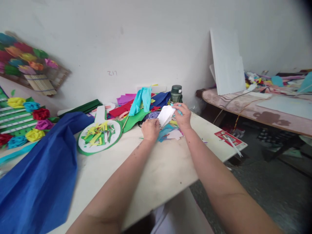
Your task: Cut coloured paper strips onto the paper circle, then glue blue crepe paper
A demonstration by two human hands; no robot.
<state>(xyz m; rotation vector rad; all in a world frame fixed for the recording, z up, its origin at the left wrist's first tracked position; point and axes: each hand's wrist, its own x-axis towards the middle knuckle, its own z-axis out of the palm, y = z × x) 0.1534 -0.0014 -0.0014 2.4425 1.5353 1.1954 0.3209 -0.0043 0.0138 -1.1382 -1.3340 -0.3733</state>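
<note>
My left hand [150,129] and my right hand [182,116] both reach to the far side of the white table [158,169]. Between them they hold a folded white sheet of paper [166,115], with the fingers of each hand closed on it. A thin light-blue strip [179,110] shows at my right fingertips. Beneath the hands lie teal and white paper scraps [168,133]. A heap of coloured paper sheets [138,105] sits just behind.
A white round paddle with a green rim [98,138] carries yellow and green snippets. Blue crepe paper [41,175] drapes the left side. A dark green jar [176,94] stands at the back. Paper flowers [26,122] lie far left. A red card [227,137] rests near the right edge.
</note>
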